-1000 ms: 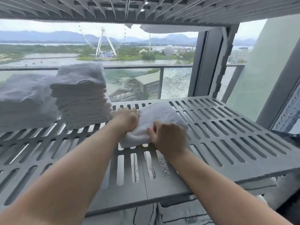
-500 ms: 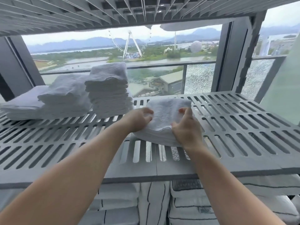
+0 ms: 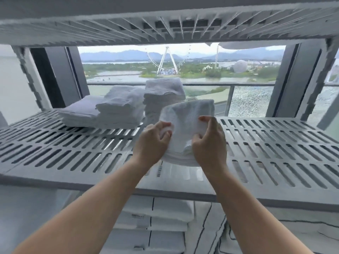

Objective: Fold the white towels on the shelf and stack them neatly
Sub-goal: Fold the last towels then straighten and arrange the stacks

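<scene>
Above shelf (image 3: 77, 154), folded towel (image 3: 187, 118) upright, both hands

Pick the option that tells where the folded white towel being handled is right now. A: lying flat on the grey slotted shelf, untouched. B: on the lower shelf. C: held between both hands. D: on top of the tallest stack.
C: the left hand and right hand each grip a side of the folded white towel, in front of the tall towel stack.

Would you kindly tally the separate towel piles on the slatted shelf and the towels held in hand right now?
Towel piles resting on the shelf: 3 (flat pile, middle pile, tall stack)
Folded towel held in both hands: 1
Total: 4
</scene>
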